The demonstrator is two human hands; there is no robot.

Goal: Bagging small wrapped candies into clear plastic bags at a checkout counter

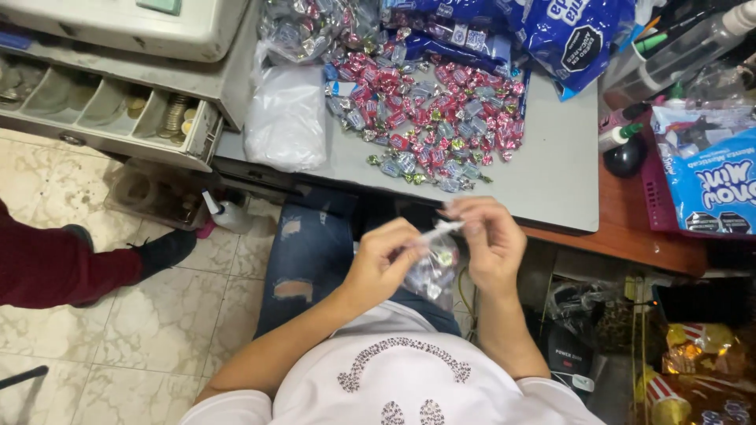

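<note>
My left hand (383,260) and my right hand (490,238) meet over my lap, both pinching the top of a small clear plastic bag (435,266) filled with wrapped candies. The bag hangs between the two hands, just below the front edge of the grey counter (543,177). On that counter, a little beyond my hands, lies a loose heap of wrapped candies (429,114) in pink, silver and green foil.
A white folded plastic bag (286,118) lies left of the heap. Blue candy packages (551,31) sit at the back and far right. An open cash drawer (110,110) with coins juts out on the left. Another person's dark shoe (161,250) and red trouser leg rest on the tiled floor.
</note>
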